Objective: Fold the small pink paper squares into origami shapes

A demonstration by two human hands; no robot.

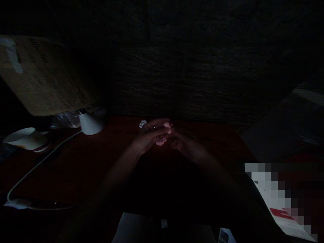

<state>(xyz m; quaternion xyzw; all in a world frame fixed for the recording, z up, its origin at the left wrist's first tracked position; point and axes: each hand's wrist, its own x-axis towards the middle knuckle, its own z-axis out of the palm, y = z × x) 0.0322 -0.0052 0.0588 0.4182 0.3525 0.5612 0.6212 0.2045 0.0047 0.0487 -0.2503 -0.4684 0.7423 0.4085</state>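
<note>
The scene is very dark. Over the reddish table (pixel 215 135), my left hand (pixel 148 136) and my right hand (pixel 184 141) meet at the fingertips. Between them they pinch a small pale pink lump (pixel 167 127), perhaps clay or dough. Just under my left fingers is a second pink lump (pixel 161 141); I cannot tell whether it lies on the table or is held in the palm. A crumpled whitish piece (pixel 142 124) rests on the table behind my left hand. Shadow hides part of my right fingers.
At left stand a paper cup (pixel 25 138) and a white cone-shaped base (pixel 91 124) with a white cable (pixel 43 157). A cardboard box (pixel 48 77) is above them. A dark wall (pixel 162 67) rises behind. A white box-like item (pixel 280 216) sits at lower right, partly pixelated.
</note>
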